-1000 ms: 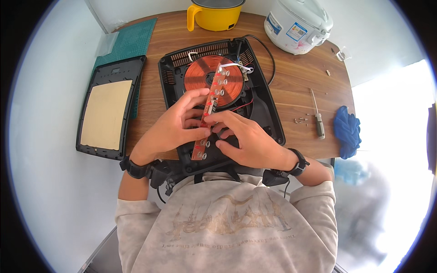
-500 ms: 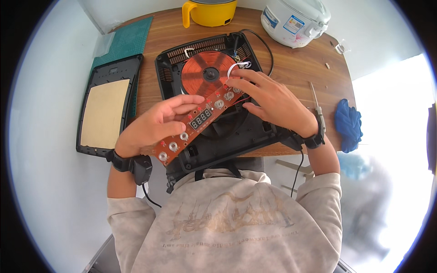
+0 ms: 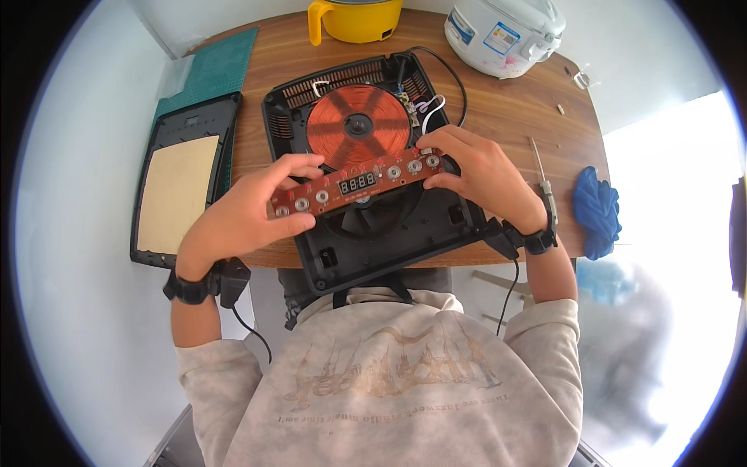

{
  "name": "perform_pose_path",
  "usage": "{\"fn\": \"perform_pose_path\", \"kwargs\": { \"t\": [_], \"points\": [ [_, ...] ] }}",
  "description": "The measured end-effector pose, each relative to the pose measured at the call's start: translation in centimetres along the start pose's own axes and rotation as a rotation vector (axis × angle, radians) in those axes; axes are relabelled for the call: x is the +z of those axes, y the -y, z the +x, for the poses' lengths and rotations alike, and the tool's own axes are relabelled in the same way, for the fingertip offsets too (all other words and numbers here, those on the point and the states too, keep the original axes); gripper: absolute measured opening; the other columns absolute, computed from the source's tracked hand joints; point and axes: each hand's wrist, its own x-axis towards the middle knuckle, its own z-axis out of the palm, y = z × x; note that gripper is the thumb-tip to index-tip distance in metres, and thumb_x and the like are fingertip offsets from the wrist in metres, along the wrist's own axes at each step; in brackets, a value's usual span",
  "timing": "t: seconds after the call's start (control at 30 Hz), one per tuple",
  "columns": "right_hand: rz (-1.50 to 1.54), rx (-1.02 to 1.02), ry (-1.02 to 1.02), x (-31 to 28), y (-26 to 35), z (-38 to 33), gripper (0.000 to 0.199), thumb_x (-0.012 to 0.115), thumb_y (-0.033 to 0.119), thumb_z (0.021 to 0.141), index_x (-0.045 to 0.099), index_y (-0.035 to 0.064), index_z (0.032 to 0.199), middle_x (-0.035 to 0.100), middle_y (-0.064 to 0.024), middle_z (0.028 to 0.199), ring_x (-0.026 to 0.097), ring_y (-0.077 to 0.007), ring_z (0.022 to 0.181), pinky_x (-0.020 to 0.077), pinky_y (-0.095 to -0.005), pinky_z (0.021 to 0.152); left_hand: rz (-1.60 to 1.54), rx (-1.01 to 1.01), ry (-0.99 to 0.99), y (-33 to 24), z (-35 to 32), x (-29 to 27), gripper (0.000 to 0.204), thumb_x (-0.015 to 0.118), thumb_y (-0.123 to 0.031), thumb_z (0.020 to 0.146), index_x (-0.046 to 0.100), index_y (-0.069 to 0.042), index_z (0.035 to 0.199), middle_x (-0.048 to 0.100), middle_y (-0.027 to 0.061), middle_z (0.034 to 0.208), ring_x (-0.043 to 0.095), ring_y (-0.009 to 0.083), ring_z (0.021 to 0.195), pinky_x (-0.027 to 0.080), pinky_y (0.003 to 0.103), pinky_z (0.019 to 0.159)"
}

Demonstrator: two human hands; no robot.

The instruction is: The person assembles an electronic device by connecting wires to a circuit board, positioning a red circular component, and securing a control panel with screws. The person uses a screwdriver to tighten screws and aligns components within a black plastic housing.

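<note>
A long reddish-brown circuit board [image 3: 334,194] with a four-digit display window and round metal springs hangs over an opened black induction cooker base [image 3: 373,265]. My left hand [image 3: 253,204] grips its left end, thumb along the near edge and fingers behind the far edge. At the other end, my right hand [image 3: 482,170] pinches the board between thumb and fingers. Beyond the board lies the round copper coil [image 3: 342,124] inside the base. The board partly hides a black fan [image 3: 358,222]. White wires [image 3: 433,114] loop up beside the coil, close to my right fingers.
A black cover panel [image 3: 187,167] with a beige sheet lies at the left, partly over a green cutting mat [image 3: 222,66]. A yellow pot [image 3: 362,22] and white rice cooker [image 3: 502,39] stand at the back. A screwdriver [image 3: 545,188] and blue cloth [image 3: 597,212] are at the right.
The board has turned from a steep slant to nearly level, its left end rising away from me. My left hand has shifted left with it, and my right hand has moved slightly right.
</note>
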Motion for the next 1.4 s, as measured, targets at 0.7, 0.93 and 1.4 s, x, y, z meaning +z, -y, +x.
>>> {"fn": "perform_pose_path", "kwargs": {
  "t": [0.7, 0.93, 1.4],
  "points": [
    [0.093, 0.129, -0.032, 2.6, -1.3, -1.4, 0.055, 0.083, 0.016, 0.08, 0.058, 0.0107, 0.128, 0.064, -0.0102, 0.123, 0.065, -0.0328, 0.107, 0.0531, -0.043, 0.092, 0.542, 0.11, -0.259, 3.2, 0.0, 3.8, 0.043, 0.075, -0.007, 0.083, 0.066, -0.005, 0.125, 0.07, 0.0118, 0.118, 0.067, 0.0336, 0.101, 0.056, 0.041, 0.087],
    [0.094, 0.173, -0.123, 1.7, -0.9, -3.0, 0.041, 0.076, 0.015, 0.087, 0.06, 0.0103, 0.124, 0.063, -0.0097, 0.121, 0.064, -0.0362, 0.108, 0.0548, -0.0445, 0.088, 0.53, 0.081, -0.306, 3.5, -0.1, 4.2, 0.042, 0.077, -0.008, 0.082, 0.068, -0.006, 0.123, 0.071, 0.0125, 0.117, 0.07, 0.0316, 0.093, 0.058, 0.039, 0.081],
    [-0.009, 0.359, -0.126, 0.8, -0.1, -8.9, 0.038, 0.072, 0.015, 0.089, 0.061, 0.0083, 0.125, 0.062, -0.0116, 0.124, 0.064, -0.0376, 0.099, 0.0537, -0.0449, 0.085, 0.488, 0.071, -0.365, 3.6, -0.5, 4.0, 0.045, 0.076, -0.002, 0.083, 0.068, -0.008, 0.126, 0.072, 0.0103, 0.121, 0.073, 0.0261, 0.095, 0.061, 0.033, 0.078]
  ]
}}
